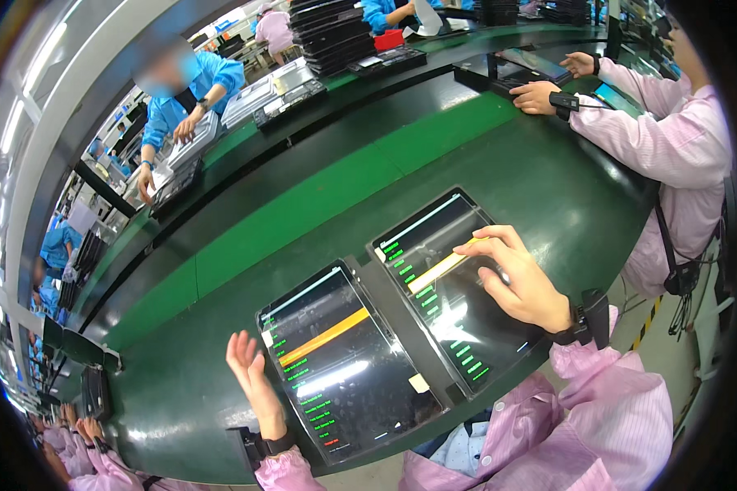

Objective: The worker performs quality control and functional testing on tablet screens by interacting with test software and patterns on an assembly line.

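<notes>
Two tablets lie side by side in front of me in a dark tray or frame. The left tablet (336,335) has a lit black screen with green text lines, an orange bar and a small pale sticker near its lower right. The right tablet (434,254) shows a similar list with a yellow-orange bar. Over its screen is my right hand (512,278), fingers stretched out, a fingertip at the end of the bar. A small dark spot shows by the thumb; I cannot make it out. My left hand (258,380) is raised beside the left tablet's edge, fingers apart, holding nothing.
A co-worker in pink (647,131) handles a device at the far right. Across the green conveyor strip (303,196), a person in blue (192,82) reaches over trays. A tall stack of black trays (329,37) stands at the back. Other hands (90,430) show at lower left.
</notes>
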The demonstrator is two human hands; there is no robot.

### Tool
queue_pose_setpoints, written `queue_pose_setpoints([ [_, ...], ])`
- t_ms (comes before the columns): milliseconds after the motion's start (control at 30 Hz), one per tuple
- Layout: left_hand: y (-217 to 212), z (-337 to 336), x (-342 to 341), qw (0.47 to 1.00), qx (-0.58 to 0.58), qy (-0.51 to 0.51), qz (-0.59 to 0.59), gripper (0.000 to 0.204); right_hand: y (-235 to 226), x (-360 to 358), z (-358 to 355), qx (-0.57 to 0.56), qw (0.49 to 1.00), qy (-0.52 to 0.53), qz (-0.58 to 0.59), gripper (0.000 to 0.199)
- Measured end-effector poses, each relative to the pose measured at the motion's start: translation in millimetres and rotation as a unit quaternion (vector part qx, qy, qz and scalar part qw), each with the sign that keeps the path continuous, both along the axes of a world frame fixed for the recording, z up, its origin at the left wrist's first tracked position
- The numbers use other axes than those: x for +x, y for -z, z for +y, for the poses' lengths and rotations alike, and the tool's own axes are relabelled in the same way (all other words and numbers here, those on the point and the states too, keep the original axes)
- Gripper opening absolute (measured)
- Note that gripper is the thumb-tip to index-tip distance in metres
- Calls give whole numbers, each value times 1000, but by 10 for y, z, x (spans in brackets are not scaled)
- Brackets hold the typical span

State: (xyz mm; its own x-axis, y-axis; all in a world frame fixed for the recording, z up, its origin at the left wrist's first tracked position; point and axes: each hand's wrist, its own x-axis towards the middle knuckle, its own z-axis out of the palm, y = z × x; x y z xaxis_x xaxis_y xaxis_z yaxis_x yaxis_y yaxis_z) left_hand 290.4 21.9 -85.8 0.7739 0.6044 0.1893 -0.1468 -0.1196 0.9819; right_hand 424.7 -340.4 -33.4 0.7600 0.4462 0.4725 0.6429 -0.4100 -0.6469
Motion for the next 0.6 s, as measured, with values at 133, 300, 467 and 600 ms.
queue_pose_setpoints([
  [133, -304, 5, -33, 976, 209, -58, 28, 51, -207, 156, -74, -53, 996, -64, -11, 31],
  [300, -502, -59, 152, 920, 378, -5, 106, 41, -209, 522, 122, -133, 981, -138, -38, 34],
  [467, -390, -21, 170, 877, 462, -24, 128, 38, -145, 717, 566, -171, 963, -209, 7, 33],
  [600, -395, -31, 189, 861, 492, -18, 130, 39, -80, 765, 653, -217, 955, -200, -14, 35],
])
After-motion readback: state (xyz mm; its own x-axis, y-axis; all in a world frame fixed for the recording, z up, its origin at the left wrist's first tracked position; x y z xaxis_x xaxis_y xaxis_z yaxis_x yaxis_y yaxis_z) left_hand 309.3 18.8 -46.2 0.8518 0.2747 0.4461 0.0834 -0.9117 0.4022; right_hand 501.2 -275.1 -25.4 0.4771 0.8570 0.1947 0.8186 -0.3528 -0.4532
